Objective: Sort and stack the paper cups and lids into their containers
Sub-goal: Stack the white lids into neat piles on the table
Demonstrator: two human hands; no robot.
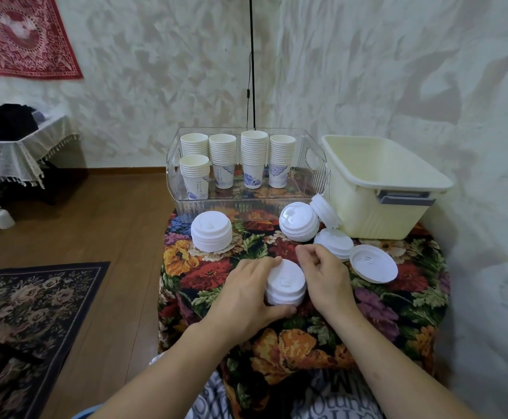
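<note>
A short stack of white lids (286, 284) stands on the flowered cloth near the table's front. My left hand (248, 293) grips its left side, thumb curled under the near edge. My right hand (325, 276) presses against its right side with curled fingers. More lid stacks stand at the left (211, 231) and middle (298, 221). A tilted stack (325, 210) leans on the cream bin. Another stack (334, 244) and a single upturned lid (373, 263) lie to the right. Several stacks of paper cups (252, 158) stand in the clear tray (310, 176).
An empty cream plastic bin (398, 219) with a grey handle stands at the back right by the wall. The small table (398, 313) drops off to wooden floor on the left. A black cord hangs behind the tray.
</note>
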